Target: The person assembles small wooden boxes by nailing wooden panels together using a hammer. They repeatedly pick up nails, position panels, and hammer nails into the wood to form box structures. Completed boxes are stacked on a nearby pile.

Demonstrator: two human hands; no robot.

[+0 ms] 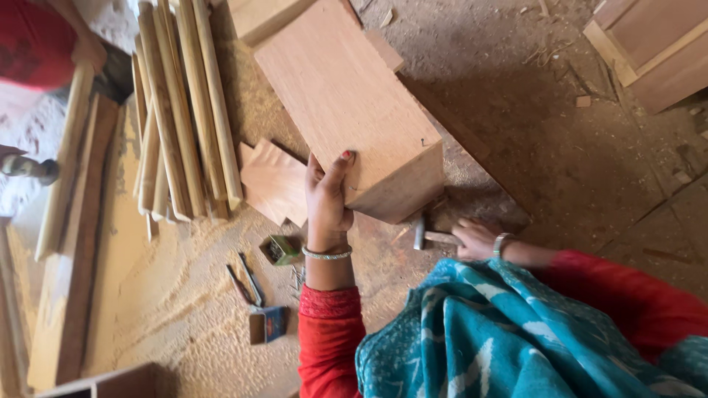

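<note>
A wooden box [354,103] of reddish-brown boards stands on the sawdust-covered floor. My left hand [328,195] grips its near left corner, thumb on the top face. My right hand [476,239] is shut on the wooden handle of a small hammer [422,234], whose metal head sits low beside the box's near side. Both arms wear red sleeves and bangles; a teal patterned cloth covers my front.
A bundle of round wooden sticks [184,110] lies to the left, with flat wood offcuts [276,184] beside it. A small box of nails [282,249], pliers [247,284] and a small tin [267,324] lie near my left arm. Wooden frames [653,48] sit at top right.
</note>
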